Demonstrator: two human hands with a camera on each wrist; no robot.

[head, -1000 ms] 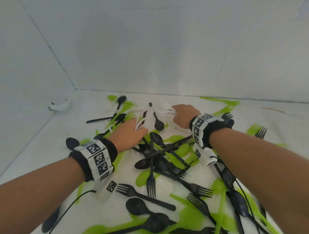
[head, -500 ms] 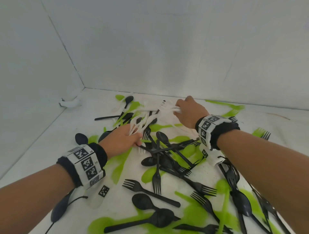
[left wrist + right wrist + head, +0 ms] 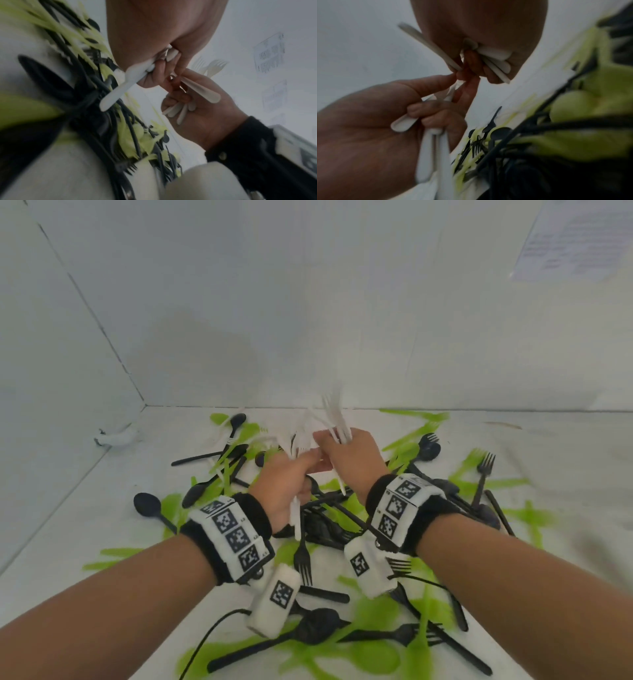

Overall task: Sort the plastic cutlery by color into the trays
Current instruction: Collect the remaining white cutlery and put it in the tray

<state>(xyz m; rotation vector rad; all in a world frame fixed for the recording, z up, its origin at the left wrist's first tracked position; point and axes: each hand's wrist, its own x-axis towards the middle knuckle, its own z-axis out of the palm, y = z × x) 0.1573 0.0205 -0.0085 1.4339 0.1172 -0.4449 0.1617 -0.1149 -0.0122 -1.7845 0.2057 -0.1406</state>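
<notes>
Both hands — left (image 3: 287, 484), right (image 3: 352, 457) — grip bunches of slim white cutlery (image 3: 334, 419).

Head view is bright and evenly lit, soft shadow smeared on the back wall (image 3: 212, 350), straight edges bowing toward the corners. Motion blur on the white cutlery (image 3: 334, 419) in the raised hands, and the green pieces (image 3: 370, 655) at the bottom smear. Both wrist views are dim, grainy, vignetted; the pile (image 3: 56, 86) close to the lens is a streaked blur.
</notes>
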